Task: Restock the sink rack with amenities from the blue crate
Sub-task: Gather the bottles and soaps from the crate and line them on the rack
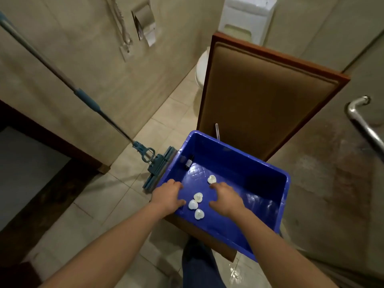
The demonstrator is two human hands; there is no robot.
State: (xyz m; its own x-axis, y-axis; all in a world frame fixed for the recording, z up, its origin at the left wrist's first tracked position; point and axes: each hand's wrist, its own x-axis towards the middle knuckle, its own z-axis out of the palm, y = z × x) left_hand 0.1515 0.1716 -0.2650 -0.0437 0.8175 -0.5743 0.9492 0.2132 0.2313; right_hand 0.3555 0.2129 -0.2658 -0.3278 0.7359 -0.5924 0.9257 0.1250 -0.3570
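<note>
My left hand (168,196) lies over the left rim of the crate (239,171), fingers bent; I cannot tell if it grips. My right hand (226,199) is inside the crate, fingers loose and apart, tips touching one of four white heart soaps (212,179). Their embossed marks and the label on the corner bottle (188,163) are too small to read.

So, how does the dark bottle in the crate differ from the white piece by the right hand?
The dark bottle is narrow, with a pale band; the white piece is flat and heart-like. The dark bottle sits alone in the far left corner; the white piece lies at the fingertips of the right hand. Both are inside the blue crate.
</note>
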